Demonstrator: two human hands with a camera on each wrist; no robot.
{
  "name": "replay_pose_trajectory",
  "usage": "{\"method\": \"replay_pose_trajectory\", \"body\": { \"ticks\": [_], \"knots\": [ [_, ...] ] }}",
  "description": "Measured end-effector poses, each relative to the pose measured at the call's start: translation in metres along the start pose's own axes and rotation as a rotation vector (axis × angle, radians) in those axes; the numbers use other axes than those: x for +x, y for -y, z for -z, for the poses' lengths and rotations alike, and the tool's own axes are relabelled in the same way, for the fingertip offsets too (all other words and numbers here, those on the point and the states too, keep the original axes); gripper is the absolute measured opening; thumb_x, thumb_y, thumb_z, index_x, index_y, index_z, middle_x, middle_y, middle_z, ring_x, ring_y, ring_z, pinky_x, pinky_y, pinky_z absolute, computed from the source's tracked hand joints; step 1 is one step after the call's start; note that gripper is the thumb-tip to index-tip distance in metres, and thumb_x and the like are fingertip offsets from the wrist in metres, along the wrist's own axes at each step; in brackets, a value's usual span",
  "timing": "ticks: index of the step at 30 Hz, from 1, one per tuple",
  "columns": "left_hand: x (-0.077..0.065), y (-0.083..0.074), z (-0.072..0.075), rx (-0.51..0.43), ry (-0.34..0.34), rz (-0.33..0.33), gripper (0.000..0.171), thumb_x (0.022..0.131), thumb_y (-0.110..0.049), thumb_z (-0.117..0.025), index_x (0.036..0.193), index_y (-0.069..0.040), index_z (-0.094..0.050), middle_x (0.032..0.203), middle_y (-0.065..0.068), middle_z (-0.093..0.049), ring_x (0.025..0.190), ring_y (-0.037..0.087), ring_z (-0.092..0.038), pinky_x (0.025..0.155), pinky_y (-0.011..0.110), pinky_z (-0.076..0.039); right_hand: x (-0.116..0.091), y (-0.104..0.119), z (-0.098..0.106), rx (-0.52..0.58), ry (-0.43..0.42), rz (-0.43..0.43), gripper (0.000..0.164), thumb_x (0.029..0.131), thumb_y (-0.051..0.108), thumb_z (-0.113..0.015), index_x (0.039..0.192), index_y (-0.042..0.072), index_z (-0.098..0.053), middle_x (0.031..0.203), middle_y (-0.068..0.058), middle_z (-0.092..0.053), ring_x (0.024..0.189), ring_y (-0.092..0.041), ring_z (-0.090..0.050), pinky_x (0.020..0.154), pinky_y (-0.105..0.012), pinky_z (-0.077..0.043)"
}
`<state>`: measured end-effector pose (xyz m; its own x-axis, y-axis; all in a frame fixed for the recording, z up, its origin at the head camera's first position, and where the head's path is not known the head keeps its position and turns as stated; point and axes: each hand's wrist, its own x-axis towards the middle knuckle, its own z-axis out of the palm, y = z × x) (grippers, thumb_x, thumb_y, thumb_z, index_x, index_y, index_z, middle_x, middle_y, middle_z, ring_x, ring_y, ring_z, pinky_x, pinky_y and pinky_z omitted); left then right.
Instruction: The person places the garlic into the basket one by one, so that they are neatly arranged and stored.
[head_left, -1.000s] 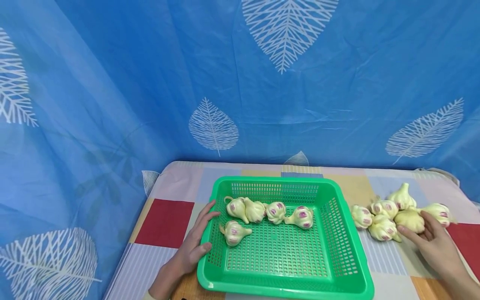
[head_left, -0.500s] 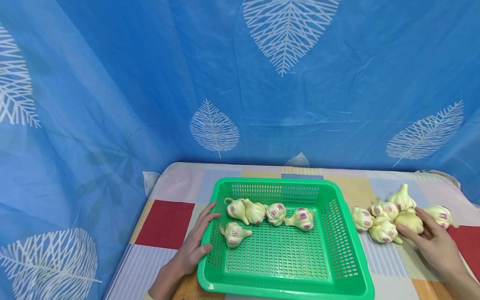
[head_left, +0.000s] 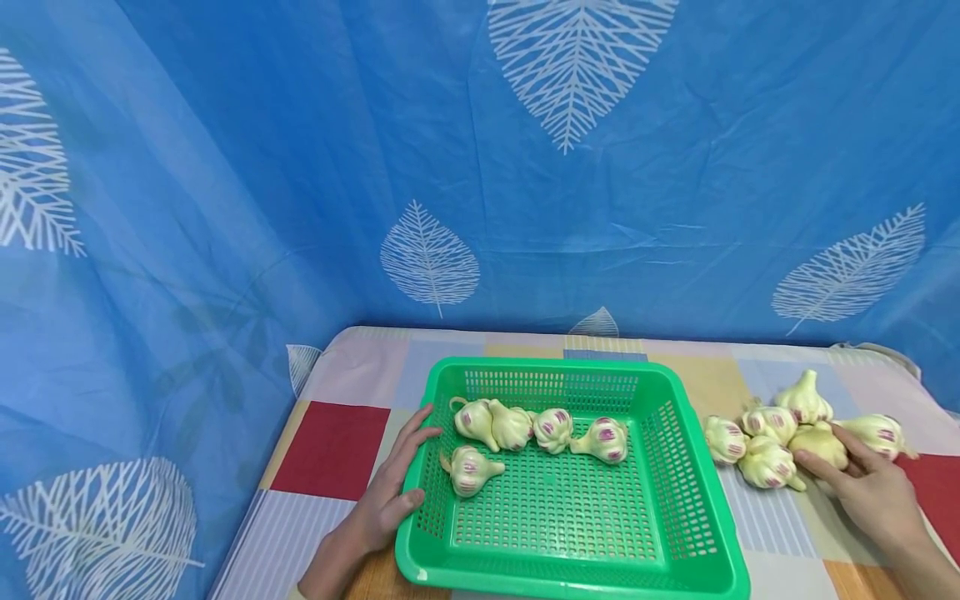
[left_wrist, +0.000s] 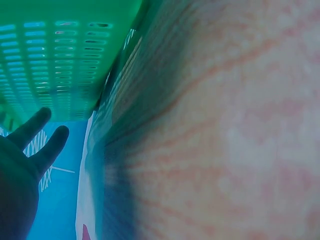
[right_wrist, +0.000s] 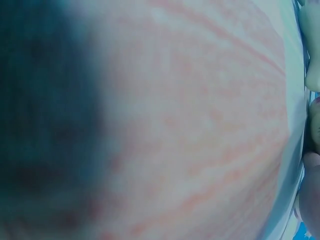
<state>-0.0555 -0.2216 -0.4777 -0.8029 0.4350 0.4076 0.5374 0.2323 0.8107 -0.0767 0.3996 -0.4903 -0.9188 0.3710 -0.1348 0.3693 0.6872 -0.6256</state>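
My right hand holds a plain pale garlic bulb between thumb and fingers, in a cluster of garlic on the table's right side. Touching or close around it lie several more bulbs, among them an upright one and a purple-streaked one. At the left side of a green basket, my left hand rests with fairly straight fingers against the rim. Several garlic bulbs lie inside the basket, mostly in a row, with one bulb nearer the front left. Garlic shows only at the edge of the right wrist view.
A patchwork cloth covers most of the table. Bare wood shows at the front right. A blue curtain with white leaf prints hangs behind and to the left.
Between the frames the right hand's fingers shift slightly on the pale bulb, which stays among the others. The left hand and the basket keep their places.
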Motion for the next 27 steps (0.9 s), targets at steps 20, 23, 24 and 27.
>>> {"method": "replay_pose_trajectory", "body": {
  "ticks": [20, 23, 24, 27],
  "knots": [
    [0.0, 0.0, -0.001, -0.011, 0.002, 0.009, 0.064, 0.089, -0.023, -0.044, 0.146, 0.004, -0.038, 0.162, 0.023, -0.015, 0.145, 0.04, -0.02, 0.096, 0.041, -0.051, -0.02, 0.033, 0.028, 0.073, -0.022, -0.004, 0.09, 0.099, 0.043, -0.061, 0.157, -0.004, -0.011, 0.152, -0.043, -0.021, 0.137, -0.05, -0.027, 0.054, -0.002, -0.037],
    [0.0, -0.001, -0.001, -0.017, 0.006, 0.01, 0.064, 0.089, -0.023, -0.044, 0.147, 0.004, -0.038, 0.162, 0.023, -0.014, 0.145, 0.041, -0.019, 0.095, 0.041, -0.052, -0.024, 0.037, 0.036, 0.125, -0.051, 0.058, 0.086, 0.1, 0.034, -0.062, 0.157, -0.006, -0.012, 0.149, -0.046, -0.023, 0.137, -0.025, -0.043, 0.062, -0.001, -0.04],
    [0.0, -0.001, 0.0, -0.019, 0.008, 0.009, 0.064, 0.089, -0.023, -0.044, 0.147, 0.004, -0.037, 0.162, 0.023, -0.014, 0.145, 0.041, -0.019, 0.095, 0.041, -0.052, -0.025, 0.039, 0.038, 0.164, -0.063, 0.099, 0.083, 0.101, 0.029, -0.063, 0.156, -0.007, -0.013, 0.149, -0.037, -0.035, 0.131, -0.012, -0.05, 0.064, -0.001, -0.041],
    [-0.001, -0.001, 0.001, -0.023, 0.008, 0.011, 0.064, 0.09, -0.023, -0.044, 0.147, 0.004, -0.037, 0.163, 0.023, -0.014, 0.145, 0.041, -0.019, 0.096, 0.041, -0.051, -0.027, 0.045, 0.045, 0.301, -0.102, 0.252, 0.071, 0.099, 0.007, -0.063, 0.153, -0.012, -0.02, 0.128, -0.002, -0.064, 0.101, 0.019, -0.053, 0.07, -0.001, -0.043]
  ]
}}
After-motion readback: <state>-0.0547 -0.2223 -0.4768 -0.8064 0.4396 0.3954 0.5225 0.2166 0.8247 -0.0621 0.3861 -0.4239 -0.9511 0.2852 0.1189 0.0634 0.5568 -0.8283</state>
